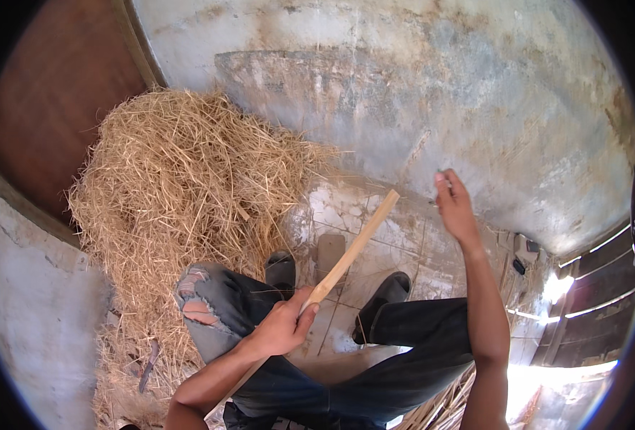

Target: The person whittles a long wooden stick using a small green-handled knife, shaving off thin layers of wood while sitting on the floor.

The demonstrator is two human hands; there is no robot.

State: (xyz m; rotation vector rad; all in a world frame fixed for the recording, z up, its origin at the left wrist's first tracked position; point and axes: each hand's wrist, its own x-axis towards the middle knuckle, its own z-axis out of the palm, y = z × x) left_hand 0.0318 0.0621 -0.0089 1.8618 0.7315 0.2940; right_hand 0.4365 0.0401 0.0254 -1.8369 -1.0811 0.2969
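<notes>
The left hand (283, 328) has its fingers (307, 313) wrapped tight around a long pale wooden stick (353, 249), which slants up over the tiled floor (346, 208) between two dark shoes (281, 271). The right hand (455, 206) is raised, pinching a thin straw, hard to make out. A heap of dry yellow straw (181, 186) lies left

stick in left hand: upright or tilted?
Tilted. The wooden stick slants from the left hand up and rightward; its free end is in the air over the tiled floor.

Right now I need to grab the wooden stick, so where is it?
In the head view the wooden stick is held in the left hand, slanting up over the knees, just right of the straw pile.
</notes>
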